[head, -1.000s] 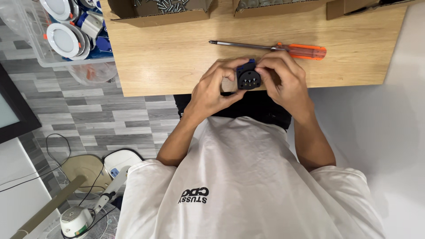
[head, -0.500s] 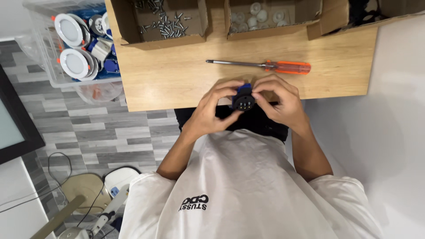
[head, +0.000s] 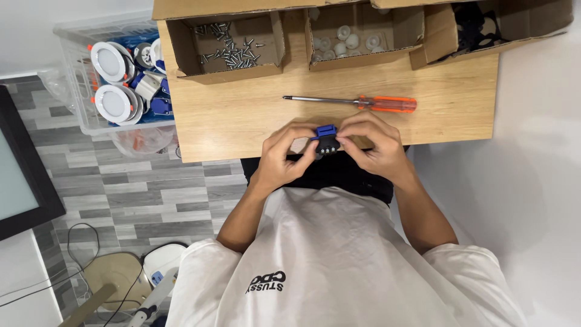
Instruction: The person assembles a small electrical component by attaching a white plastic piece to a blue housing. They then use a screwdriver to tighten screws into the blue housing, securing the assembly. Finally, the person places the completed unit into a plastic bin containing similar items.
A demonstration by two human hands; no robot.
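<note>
Both our hands, left hand (head: 284,154) and right hand (head: 372,145), pinch the small blue-and-black connector block (head: 325,139) just above the surface's (head: 242,121) edge, steadying it close for inspection.

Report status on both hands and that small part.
Left hand and right hand both grip small blue-and-black plastic part. Held above wooden table edge. Nothing obstructing.
</note>
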